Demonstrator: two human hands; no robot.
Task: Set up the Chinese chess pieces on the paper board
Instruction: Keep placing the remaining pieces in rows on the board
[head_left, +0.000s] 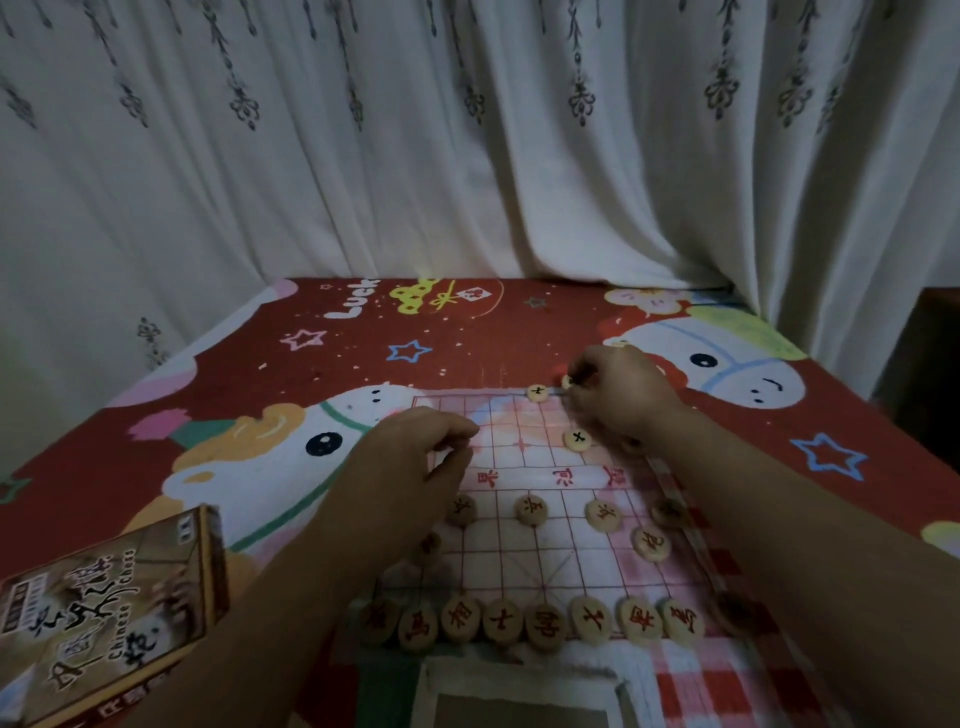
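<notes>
Right hand (618, 397) far forward, pinching piece (567, 382); left hand (421, 449) hovering, loosely curled.

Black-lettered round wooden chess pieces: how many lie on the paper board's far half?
2: the far-edge piece on the far line of the paper board, and the nearer piece beside the right hand. That hand seems to pinch another pale disc and may hide more.

Def someone's home, prob a bedroom: patterned white curtains (467, 130) at far side, cartoon cloth (363, 338) w/ stars covering the tabletop.
</notes>
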